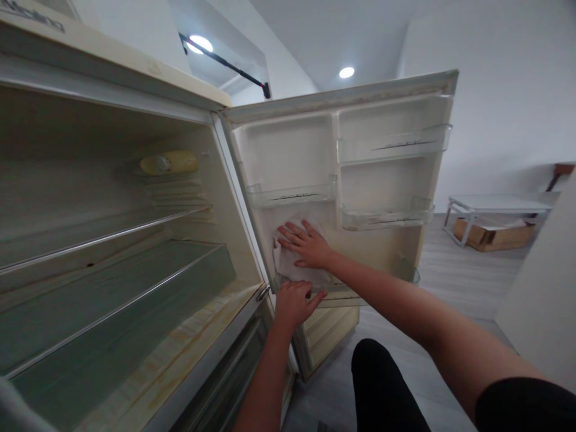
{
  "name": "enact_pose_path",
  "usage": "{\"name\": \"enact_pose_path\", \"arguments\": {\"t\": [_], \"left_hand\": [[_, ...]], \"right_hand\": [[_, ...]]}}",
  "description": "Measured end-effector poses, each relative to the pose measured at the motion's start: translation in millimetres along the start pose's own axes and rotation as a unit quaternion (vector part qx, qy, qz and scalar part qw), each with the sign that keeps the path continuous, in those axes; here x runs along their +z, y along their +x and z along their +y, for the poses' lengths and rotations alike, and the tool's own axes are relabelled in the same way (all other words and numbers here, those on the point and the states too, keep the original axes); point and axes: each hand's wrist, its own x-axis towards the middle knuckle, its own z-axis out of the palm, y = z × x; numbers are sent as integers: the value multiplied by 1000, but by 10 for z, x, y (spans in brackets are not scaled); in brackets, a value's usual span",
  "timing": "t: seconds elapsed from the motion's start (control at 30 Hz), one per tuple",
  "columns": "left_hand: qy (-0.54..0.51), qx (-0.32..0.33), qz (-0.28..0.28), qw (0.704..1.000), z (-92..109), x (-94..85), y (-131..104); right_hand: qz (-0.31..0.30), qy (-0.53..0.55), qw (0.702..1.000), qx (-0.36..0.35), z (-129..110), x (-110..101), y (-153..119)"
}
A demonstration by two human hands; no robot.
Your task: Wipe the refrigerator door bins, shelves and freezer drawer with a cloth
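Note:
The refrigerator door [288, 150] stands open, its inner panel facing me. My right hand [306, 244] lies with fingers spread on a white cloth [288, 264], pressing it against the lower inner panel near the hinge side. Just below, my left hand [294, 303] rests at the edge of the lowest door shelf, its fingers bent over the rim and thumb apart; no held object shows. Above the cloth is a clear door shelf [292, 195], and two more clear shelves sit to the right of a divider.
The refrigerator's interior [180, 132] is at the left, with glass shelves [117, 234] and yellowish stains. A second door [330, 336] hangs open below. At the right a white table [499, 204] stands over a cardboard box [495, 237]. My dark-clothed knee is at the bottom.

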Motion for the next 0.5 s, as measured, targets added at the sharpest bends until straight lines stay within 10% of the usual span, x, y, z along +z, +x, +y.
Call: {"name": "enact_pose_path", "arguments": {"t": [0.27,0.5], "left_hand": [[9,19,13,1000,-49,12,-35],[22,33,38,998,-66,63,-5]], "right_hand": [[-76,-21,993,-91,475,-357,-871],[-147,-104,983,41,781,-847,-1642]]}}
